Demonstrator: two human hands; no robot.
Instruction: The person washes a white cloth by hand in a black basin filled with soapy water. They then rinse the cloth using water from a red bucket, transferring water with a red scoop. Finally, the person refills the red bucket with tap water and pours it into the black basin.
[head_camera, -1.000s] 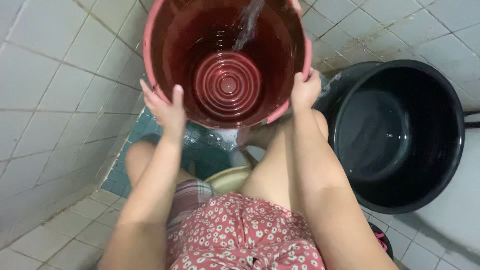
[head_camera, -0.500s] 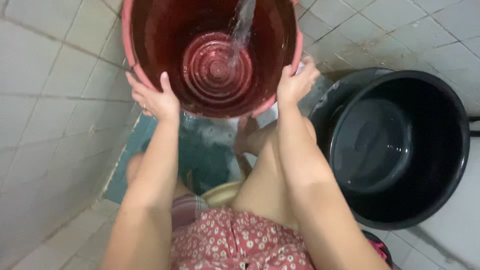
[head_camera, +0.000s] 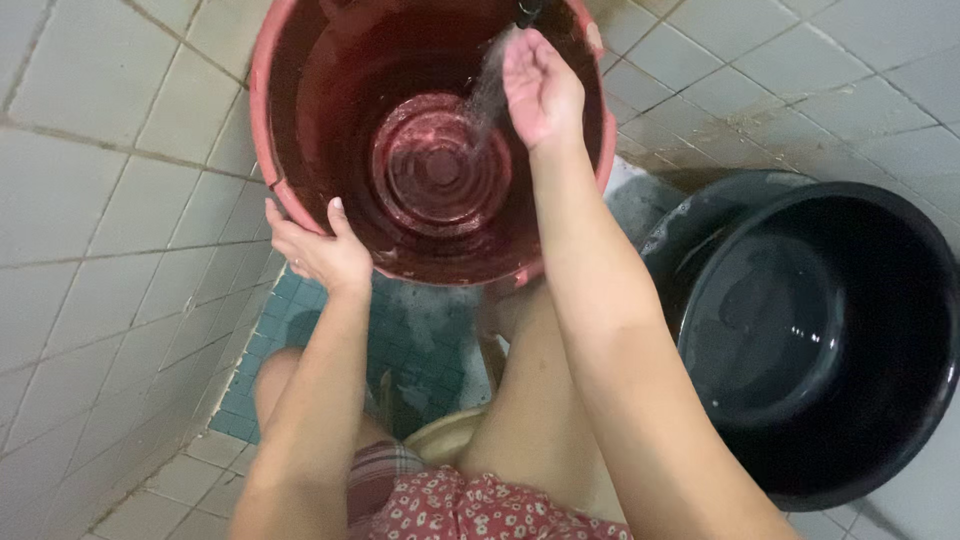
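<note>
Head view, left hand (head_camera: 318, 250) gripping red bucket (head_camera: 300, 150) rim, right hand (head_camera: 540, 90) open under water, black tub (head_camera: 930, 300) beside, possibly empty

Home washroom — tiled walls (head_camera: 110, 180), wet floor (head_camera: 420, 330), wash buckets (head_camera: 330, 120).

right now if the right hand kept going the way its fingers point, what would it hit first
The right hand points up and away, over the red bucket. It would probably first meet the dark tap just beyond its fingertips, where the water stream falls, though depth is unclear.
</note>
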